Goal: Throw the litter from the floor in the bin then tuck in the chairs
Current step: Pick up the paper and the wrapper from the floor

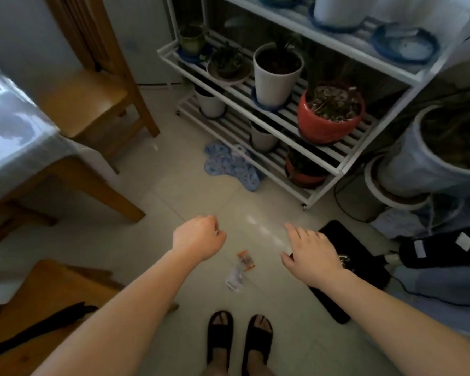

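Two bits of litter lie on the pale tiled floor between my hands: an orange wrapper (246,260) and, just below it, a crumpled white wrapper (235,278). My left hand (198,237) hovers to the upper left of them, fingers curled into a loose fist with nothing in it. To their right my right hand (311,253) is spread flat, palm down, holding nothing. A wooden chair (92,96) stands pulled out from the table at upper left. A second wooden chair (49,299) shows its seat at lower left. No bin is in sight.
A table with a pale cloth (17,131) fills the left edge. A white plant rack (272,115) with several pots stands ahead, a blue mat (228,164) at its foot. A black mat (347,267) and dark bags lie at right. My sandalled feet (239,340) are below.
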The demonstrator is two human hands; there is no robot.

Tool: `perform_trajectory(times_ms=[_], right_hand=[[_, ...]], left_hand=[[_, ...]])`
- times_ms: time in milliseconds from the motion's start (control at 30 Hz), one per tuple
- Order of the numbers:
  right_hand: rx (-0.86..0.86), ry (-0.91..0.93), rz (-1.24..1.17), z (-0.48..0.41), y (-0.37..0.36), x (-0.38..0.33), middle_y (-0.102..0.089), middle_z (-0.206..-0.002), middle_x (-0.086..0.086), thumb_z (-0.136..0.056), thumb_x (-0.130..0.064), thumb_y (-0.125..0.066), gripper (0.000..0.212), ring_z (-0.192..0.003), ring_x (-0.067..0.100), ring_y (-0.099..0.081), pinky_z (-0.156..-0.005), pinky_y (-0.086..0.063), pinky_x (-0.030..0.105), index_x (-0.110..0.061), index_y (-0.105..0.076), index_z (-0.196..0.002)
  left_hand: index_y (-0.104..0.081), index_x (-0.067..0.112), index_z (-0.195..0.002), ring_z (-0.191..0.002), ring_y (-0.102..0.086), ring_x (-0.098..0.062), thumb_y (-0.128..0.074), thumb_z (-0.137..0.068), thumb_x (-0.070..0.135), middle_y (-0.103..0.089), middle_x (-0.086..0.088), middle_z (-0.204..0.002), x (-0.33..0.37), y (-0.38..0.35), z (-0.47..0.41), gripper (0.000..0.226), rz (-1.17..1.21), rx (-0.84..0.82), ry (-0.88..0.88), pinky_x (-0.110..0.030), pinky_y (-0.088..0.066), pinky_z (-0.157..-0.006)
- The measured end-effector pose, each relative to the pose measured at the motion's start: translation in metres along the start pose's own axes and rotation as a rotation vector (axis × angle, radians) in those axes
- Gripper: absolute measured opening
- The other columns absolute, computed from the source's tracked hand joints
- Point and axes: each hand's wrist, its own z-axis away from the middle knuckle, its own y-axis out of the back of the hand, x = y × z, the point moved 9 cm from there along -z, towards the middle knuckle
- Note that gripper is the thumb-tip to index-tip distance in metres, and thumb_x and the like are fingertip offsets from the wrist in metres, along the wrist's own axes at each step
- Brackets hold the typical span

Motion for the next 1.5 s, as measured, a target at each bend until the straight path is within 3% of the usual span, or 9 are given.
perform_trajectory(times_ms=[200,333,500,700,933,1167,1367,1500], right_hand=[[-0.084,-0.056,-0.083,-0.057,-0.104,0.016,-0.048,-0.138,0.005,-0.093,-0.047,-0.038,0.066,-0.123,0.024,-0.046,-0.099,-0.036,0.038,-0.014,-0.018,-0.147],[-0.127,-0.087,-0.080,-0.096,-0.193,0.020,-0.050,-0.135,0.007,-0.093,-0.047,-0.038,0.066,-0.120,0.026,-0.048,-0.096,-0.037,0.039,-0.013,-0.020,-0.146],[-0.154,-0.148,-0.135,-0.144,-0.309,0.025,-0.051,-0.134,0.009,-0.093,-0.047,-0.040,0.063,-0.119,0.028,-0.049,-0.094,-0.038,0.039,-0.014,-0.025,-0.144],[-0.196,-0.180,-0.178,-0.206,-0.445,0.037,-0.049,-0.138,0.010,-0.093,-0.047,-0.041,0.064,-0.120,0.028,-0.049,-0.095,-0.039,0.040,-0.013,-0.024,-0.145],[-0.241,-0.194,-0.316,-0.286,-0.557,0.055,-0.053,-0.132,0.011,-0.089,-0.048,-0.053,0.059,-0.114,0.030,-0.054,-0.087,-0.047,0.038,-0.013,-0.039,-0.133],[-0.326,-0.219,-0.421,-0.335,-0.631,0.066,-0.056,-0.129,0.009,-0.084,-0.046,-0.061,0.062,-0.110,0.028,-0.057,-0.086,-0.048,0.037,-0.014,-0.041,-0.133],[-0.305,-0.280,-0.466,-0.345,-0.671,0.066,-0.052,-0.117,0.011,-0.078,-0.056,-0.065,0.061,-0.102,0.029,-0.056,-0.079,-0.047,0.037,-0.013,-0.048,-0.118],[-0.245,-0.308,-0.481,-0.341,-0.680,0.059,-0.048,-0.115,0.009,-0.080,-0.050,-0.065,0.052,-0.098,0.028,-0.057,-0.072,-0.045,0.035,-0.013,-0.050,-0.113]], left_hand=[[-0.059,0.019,-0.108,-0.099,-0.060,-0.027,-0.046,-0.090,0.038,-0.065,-0.005,-0.109,-0.043,-0.110,-0.062,0.029,0.066,-0.196,0.107,-0.033,-0.050,-0.081],[-0.063,0.014,-0.109,-0.103,-0.060,-0.027,-0.050,-0.091,0.032,-0.066,-0.008,-0.112,-0.069,-0.198,-0.105,0.028,0.252,-0.295,0.172,-0.033,-0.048,-0.084],[-0.066,0.014,-0.102,-0.096,-0.062,-0.026,-0.053,-0.089,0.029,-0.068,-0.007,-0.102,-0.103,-0.306,-0.155,0.023,0.366,-0.328,0.217,-0.037,-0.052,-0.086],[-0.068,0.017,-0.100,-0.093,-0.062,-0.023,-0.056,-0.087,0.030,-0.069,-0.005,-0.102,-0.145,-0.436,-0.212,0.023,0.422,-0.349,0.256,-0.030,-0.046,-0.079],[-0.071,0.014,-0.104,-0.103,-0.061,-0.020,-0.061,-0.085,0.023,-0.069,-0.004,-0.112,-0.174,-0.565,-0.273,0.023,0.347,-0.445,0.190,-0.026,-0.044,-0.084],[-0.065,0.018,-0.114,-0.108,-0.059,-0.018,-0.067,-0.080,0.023,-0.065,-0.003,-0.119,-0.185,-0.659,-0.315,0.034,0.253,-0.520,0.131,-0.029,-0.046,-0.091],[-0.061,0.026,-0.103,-0.098,-0.061,-0.017,-0.074,-0.069,0.051,-0.062,0.003,-0.101,-0.182,-0.689,-0.329,0.044,0.132,-0.408,0.105,-0.029,-0.047,-0.078],[-0.057,0.021,-0.108,-0.103,-0.057,-0.022,-0.071,-0.074,0.047,-0.055,-0.001,-0.110,-0.170,-0.690,-0.331,0.044,-0.076,-0.314,0.018,-0.034,-0.047,-0.080]])
